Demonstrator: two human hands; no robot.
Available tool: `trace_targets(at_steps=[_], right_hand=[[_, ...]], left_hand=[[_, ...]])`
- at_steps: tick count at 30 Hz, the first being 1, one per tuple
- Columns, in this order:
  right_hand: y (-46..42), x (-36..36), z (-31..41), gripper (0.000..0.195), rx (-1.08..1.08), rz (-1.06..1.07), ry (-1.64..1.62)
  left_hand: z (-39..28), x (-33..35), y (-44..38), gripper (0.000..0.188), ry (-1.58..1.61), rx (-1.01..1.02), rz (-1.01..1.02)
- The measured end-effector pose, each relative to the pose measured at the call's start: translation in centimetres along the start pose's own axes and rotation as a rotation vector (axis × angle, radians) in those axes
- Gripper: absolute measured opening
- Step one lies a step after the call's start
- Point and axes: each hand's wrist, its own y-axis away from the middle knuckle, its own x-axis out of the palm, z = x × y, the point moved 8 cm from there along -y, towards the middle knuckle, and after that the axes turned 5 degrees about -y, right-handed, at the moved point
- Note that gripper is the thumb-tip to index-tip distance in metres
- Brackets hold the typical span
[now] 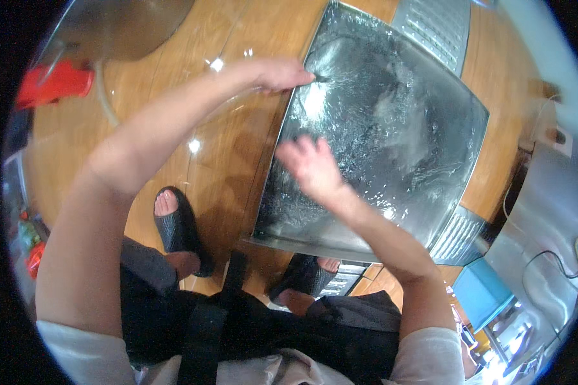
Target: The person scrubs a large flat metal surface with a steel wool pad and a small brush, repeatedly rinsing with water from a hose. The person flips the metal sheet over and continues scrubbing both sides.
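A large rectangular metal tray [390, 120] with a raised rim lies before me, its dark surface wet and glinting. At its left rim my left hand [282, 77] grips the edge, with the thumb over the inside and the fingers hidden beneath or behind. My right hand [315, 166], motion-blurred, is over the near left part of the tray with its fingers apart. Nothing shows in it; whether it touches the surface I cannot tell.
Embossed metal strips [433, 33] stick out beyond the tray's far and near right edges. My feet in black slippers [176, 231] stand on wet wood-look flooring [221, 144]. A red container [55, 86], a hose [105, 94] and a large round object [120, 29] are left; a blue box [481, 291] is right.
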Motion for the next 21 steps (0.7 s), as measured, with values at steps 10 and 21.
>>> trace_targets(at_steps=[10, 21], right_hand=[[-1.0, 0.5, 0.2, 0.036, 0.186, 0.113, -0.013], [10.8, 2.6, 8.3, 0.038, -0.317, 0.312, -0.271]], left_hand=[[0.0, -1.6, -0.2, 0.052, -0.234, 0.018, -0.221], [0.5, 1.2, 0.2, 0.054, -0.306, -0.122, -0.135]])
